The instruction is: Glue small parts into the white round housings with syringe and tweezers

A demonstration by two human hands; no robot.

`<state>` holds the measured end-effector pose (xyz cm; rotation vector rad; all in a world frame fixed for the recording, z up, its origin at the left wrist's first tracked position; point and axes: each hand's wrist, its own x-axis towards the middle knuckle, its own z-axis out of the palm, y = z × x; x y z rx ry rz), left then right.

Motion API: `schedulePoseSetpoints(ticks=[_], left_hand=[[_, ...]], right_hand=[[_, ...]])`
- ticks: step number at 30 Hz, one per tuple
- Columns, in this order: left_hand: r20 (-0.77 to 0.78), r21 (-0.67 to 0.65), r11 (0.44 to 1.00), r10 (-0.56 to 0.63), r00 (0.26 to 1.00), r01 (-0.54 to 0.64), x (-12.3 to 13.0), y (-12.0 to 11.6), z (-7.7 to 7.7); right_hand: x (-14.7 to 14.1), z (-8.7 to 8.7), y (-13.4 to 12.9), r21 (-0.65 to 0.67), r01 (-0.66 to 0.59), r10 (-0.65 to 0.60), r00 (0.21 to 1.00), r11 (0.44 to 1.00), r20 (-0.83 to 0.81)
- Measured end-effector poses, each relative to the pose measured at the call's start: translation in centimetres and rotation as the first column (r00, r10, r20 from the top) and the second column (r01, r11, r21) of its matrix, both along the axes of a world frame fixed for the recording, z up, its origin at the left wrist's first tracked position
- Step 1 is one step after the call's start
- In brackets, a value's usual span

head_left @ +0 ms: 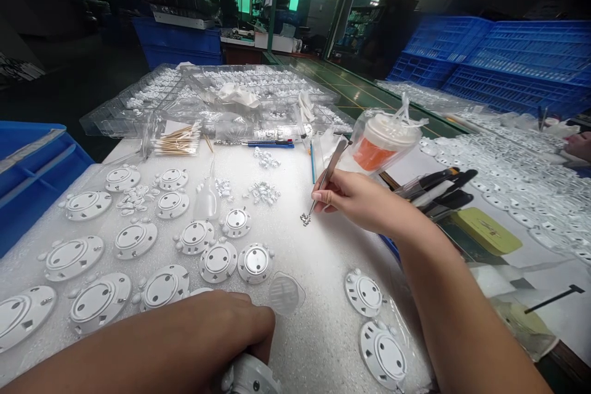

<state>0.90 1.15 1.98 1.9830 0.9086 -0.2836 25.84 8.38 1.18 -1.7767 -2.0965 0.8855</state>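
My right hand (346,194) pinches a pair of metal tweezers (333,163), tips pointing down. The tips are at a small heap of tiny metal pieces (305,219) on the white foam sheet (305,265); whether they grip a piece is too small to tell. At the bottom edge my left hand (240,320) is closed around a white round plastic part (253,375), partly cut off by the frame; its fingers are mostly hidden. Several similar white discs (218,261) with two dark dots lie to the left, and two more discs (363,292) sit below my right forearm.
Small white pieces (263,192) lie in heaps near a squeeze bottle (207,200). Cotton swabs (178,140), an orange-and-white tub (381,141) and clear trays (258,83) stand farther back. Right are dark-handled tools (443,188) and a yellow box (487,231); left, a blue crate (41,166).
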Motion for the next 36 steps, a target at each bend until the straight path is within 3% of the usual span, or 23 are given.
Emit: schedulePoseSetpoints(ticks=[9,14,20,24,31,36], left_hand=[[0.031,-0.001,1.0,-0.01,0.999,0.011,-0.1,-0.1,-0.4],[0.07,-0.04,0.994,0.103,0.992,-0.1,-0.4,-0.6,-0.9],[0.125,-0.109,0.978,0.188,0.974,-0.175,-0.9,-0.8,-1.3],[0.146,-0.162,0.96,0.253,0.957,-0.229,-1.1,-0.6,-1.3],[0.265,-0.252,0.927,0.342,0.901,-0.278,-0.5,-0.6,-1.3],[0.243,-0.201,0.941,0.318,0.916,-0.273,-0.2,-0.7,-1.6]], right_hand=[[0.7,0.3,-0.3,0.057,-0.031,0.033,0.999,0.998,-0.022],[1.1,2.7,-2.6,0.091,-0.058,0.074,0.98,0.994,-0.186],[-0.4,5.4,-5.9,0.011,-0.27,0.254,0.89,0.963,-0.379],[-1.4,5.4,-6.7,-0.044,-0.353,0.295,0.839,0.935,-0.457],[-2.7,5.1,-7.2,-0.082,-0.38,0.289,0.81,0.922,-0.51],[-3.6,4.8,-7.3,-0.075,-0.422,0.323,0.786,0.903,-0.527]])
